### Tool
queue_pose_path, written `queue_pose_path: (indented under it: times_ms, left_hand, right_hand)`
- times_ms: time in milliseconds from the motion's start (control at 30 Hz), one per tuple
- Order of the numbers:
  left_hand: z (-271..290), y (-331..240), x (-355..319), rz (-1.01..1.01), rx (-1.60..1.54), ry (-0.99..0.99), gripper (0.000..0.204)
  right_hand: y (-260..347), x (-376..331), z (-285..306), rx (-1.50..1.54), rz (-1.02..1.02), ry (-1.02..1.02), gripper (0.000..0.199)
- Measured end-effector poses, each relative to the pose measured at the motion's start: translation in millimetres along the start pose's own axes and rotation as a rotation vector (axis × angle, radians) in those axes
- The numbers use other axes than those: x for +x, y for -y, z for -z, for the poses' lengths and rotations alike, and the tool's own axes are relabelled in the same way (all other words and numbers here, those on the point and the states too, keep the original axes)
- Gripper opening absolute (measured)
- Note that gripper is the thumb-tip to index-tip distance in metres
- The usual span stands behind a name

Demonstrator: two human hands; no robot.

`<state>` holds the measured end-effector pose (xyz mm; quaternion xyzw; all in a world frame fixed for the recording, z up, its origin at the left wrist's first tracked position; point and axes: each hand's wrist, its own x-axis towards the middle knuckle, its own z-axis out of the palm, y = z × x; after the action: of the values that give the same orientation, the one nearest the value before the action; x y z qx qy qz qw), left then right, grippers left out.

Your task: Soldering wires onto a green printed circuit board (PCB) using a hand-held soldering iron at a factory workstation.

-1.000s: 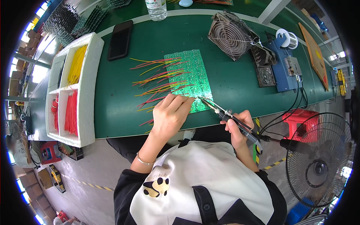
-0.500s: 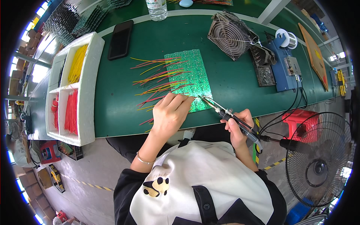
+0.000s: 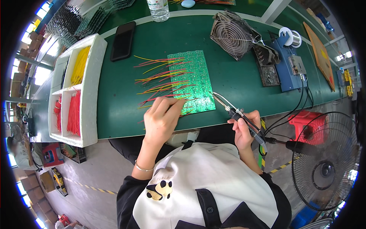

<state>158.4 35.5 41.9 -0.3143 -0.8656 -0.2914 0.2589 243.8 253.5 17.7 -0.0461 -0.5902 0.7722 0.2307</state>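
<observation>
A green circuit board [image 3: 192, 78] lies on the green bench top [image 3: 118, 110], with red and yellow wires [image 3: 160, 76] fanning out to its left. My left hand [image 3: 162, 118] rests at the board's near left corner, fingers pinched on a wire there. My right hand [image 3: 244, 128] grips a soldering iron [image 3: 238, 114] whose tip points at the board's near right edge. A cable runs from the iron's handle off to the right.
A white tray [image 3: 93, 87] with yellow and red wires stands at the left. A black phone [image 3: 122, 41], a clear bottle [image 3: 158, 8], a small metal fan [image 3: 230, 35], a blue soldering station [image 3: 291, 66] and a solder spool [image 3: 289, 37] sit farther back. A floor fan [image 3: 328, 168] stands at the right.
My left hand has shifted slightly along the board's near edge. The soldering iron stays at the same corner.
</observation>
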Motion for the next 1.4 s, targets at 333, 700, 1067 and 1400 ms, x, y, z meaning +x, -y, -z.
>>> queue_pose_path:
  times_ms: [333,700,1067,1400]
  left_hand:
    - [-22.8,-23.2,-26.8,-0.053,-0.127,-0.069,0.027]
    - [-30.6,-24.3,-21.7,-0.052,-0.062,-0.063,0.03]
    - [-31.0,-27.7,-19.3,-0.005,-0.073,-0.098,0.026]
    - [-33.7,-25.2,-21.2,-0.021,-0.059,-0.115,0.029]
  right_hand:
    - [2.3,-18.9,4.9,-0.151,-0.058,0.049,0.019]
    - [-1.3,-16.0,16.8,-0.079,0.007,0.113,0.019]
    - [-9.8,-13.7,17.1,-0.036,-0.005,0.144,0.022]
    - [-11.4,-15.4,16.0,-0.075,0.028,0.149,0.021]
